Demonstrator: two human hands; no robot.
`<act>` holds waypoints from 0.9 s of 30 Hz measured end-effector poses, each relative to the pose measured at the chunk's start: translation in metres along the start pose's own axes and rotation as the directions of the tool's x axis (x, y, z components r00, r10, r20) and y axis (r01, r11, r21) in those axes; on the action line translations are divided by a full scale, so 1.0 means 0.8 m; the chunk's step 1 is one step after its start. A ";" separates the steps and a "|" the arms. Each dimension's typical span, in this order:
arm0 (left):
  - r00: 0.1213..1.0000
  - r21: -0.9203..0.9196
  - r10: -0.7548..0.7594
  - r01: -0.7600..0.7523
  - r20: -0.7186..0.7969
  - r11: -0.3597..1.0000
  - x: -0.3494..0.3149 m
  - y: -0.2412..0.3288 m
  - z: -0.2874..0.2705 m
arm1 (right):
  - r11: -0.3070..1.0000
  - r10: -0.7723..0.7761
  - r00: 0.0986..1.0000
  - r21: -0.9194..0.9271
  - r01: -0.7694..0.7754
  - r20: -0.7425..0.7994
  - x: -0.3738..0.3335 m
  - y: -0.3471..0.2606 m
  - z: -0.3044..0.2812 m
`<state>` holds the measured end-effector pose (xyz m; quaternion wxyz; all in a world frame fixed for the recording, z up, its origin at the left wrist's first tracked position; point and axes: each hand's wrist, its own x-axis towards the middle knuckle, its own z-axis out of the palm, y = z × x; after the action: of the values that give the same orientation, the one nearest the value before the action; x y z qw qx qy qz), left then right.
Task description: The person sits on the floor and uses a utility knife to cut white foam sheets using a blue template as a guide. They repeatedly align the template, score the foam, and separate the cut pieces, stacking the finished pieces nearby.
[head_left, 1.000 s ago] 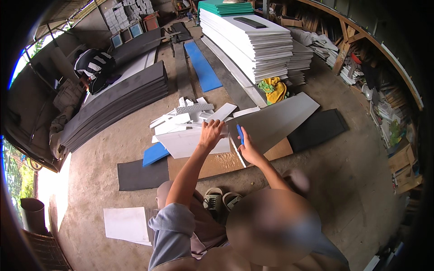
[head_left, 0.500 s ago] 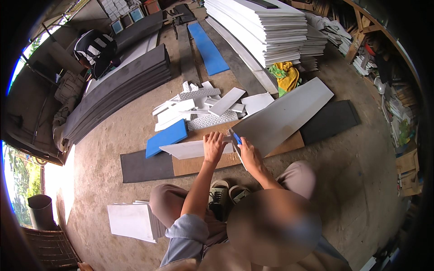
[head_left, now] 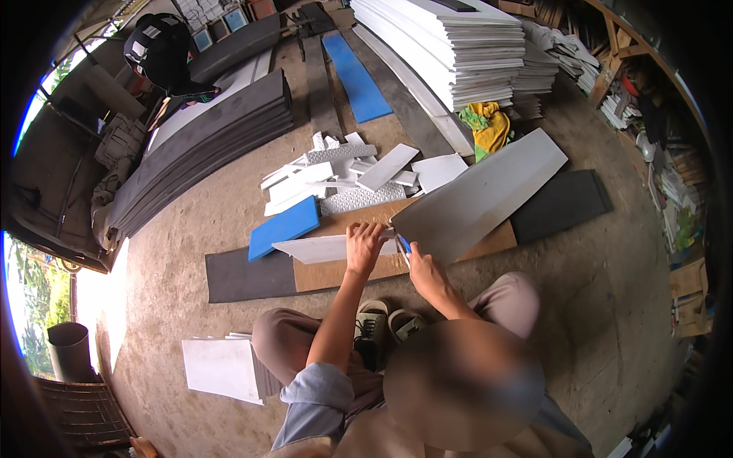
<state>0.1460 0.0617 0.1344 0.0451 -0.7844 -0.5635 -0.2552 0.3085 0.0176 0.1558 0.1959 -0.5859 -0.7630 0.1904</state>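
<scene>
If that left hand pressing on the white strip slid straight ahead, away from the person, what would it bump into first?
Probably the perforated white offcut at the near edge of the scrap pile. The left hand points up the picture over the brown cardboard sheet, and that piece lies next in line, though depth is hard to judge.

Grey-blue short sleeve, beige trousers, and what look like dark-and-white shoes (head_left: 385, 324).

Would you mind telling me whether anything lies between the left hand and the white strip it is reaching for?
Nothing visible does: the left hand already rests flat on the white strip, which lies on the cardboard.
</scene>
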 end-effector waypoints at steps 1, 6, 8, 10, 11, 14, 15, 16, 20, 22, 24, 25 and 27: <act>1.000 -0.013 0.002 -0.002 0.002 1.000 0.002 0.000 -0.001 | 1.000 0.031 0.999 -0.006 -0.031 0.016 0.002 0.001 0.006; 1.000 -0.006 -0.008 0.008 -0.012 1.000 -0.003 0.007 0.000 | 0.992 0.085 0.994 -0.095 -0.079 0.061 0.020 -0.008 0.029; 0.998 0.020 -0.050 0.051 -0.031 0.998 -0.002 0.015 0.002 | 0.991 0.092 0.996 -0.099 -0.091 0.009 0.023 -0.004 0.038; 0.999 0.014 -0.036 0.036 0.004 0.999 0.006 0.008 -0.001 | 0.992 0.086 0.996 -0.090 -0.086 -0.010 0.020 0.001 0.042; 0.999 0.011 -0.031 0.031 0.021 0.999 0.009 0.006 -0.002 | 0.994 0.076 0.997 -0.079 -0.076 -0.002 0.012 0.004 0.043; 0.998 0.025 -0.043 0.042 0.050 0.999 0.007 0.004 -0.005 | 0.991 0.109 0.994 -0.084 -0.105 0.033 -0.002 0.000 0.040; 0.997 0.029 -0.052 0.051 0.054 0.998 0.007 0.003 -0.005 | 0.988 0.129 0.990 -0.092 -0.124 0.048 -0.003 -0.004 0.040; 0.997 0.016 -0.055 0.054 0.045 0.998 0.008 0.002 -0.004 | 0.986 0.158 0.986 -0.071 -0.154 0.058 -0.001 -0.005 0.039; 0.999 -0.020 -0.053 0.054 0.010 0.998 0.006 -0.003 -0.002 | 0.982 0.188 0.975 -0.021 -0.187 0.117 0.017 -0.012 0.043; 0.998 -0.047 -0.038 0.041 0.058 0.998 0.007 0.005 -0.002 | 0.975 0.222 0.964 -0.033 -0.220 0.147 0.025 0.006 0.056; 0.997 -0.026 -0.055 0.056 0.054 0.998 0.005 0.016 0.003 | 0.965 0.259 0.945 -0.024 -0.260 0.197 0.023 0.026 0.075; 0.997 -0.006 -0.060 0.061 0.053 0.998 0.007 0.011 0.002 | 0.963 0.270 0.938 -0.051 -0.266 0.215 0.019 0.028 0.084; 0.994 -0.004 -0.090 0.090 0.063 0.996 0.016 0.001 -0.002 | 0.955 0.291 0.926 -0.131 -0.266 0.242 0.008 0.049 0.098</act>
<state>0.1494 0.0718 0.1417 0.0133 -0.7660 -0.5985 -0.2340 0.2979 0.0281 0.0693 0.0371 -0.6670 -0.6994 0.2541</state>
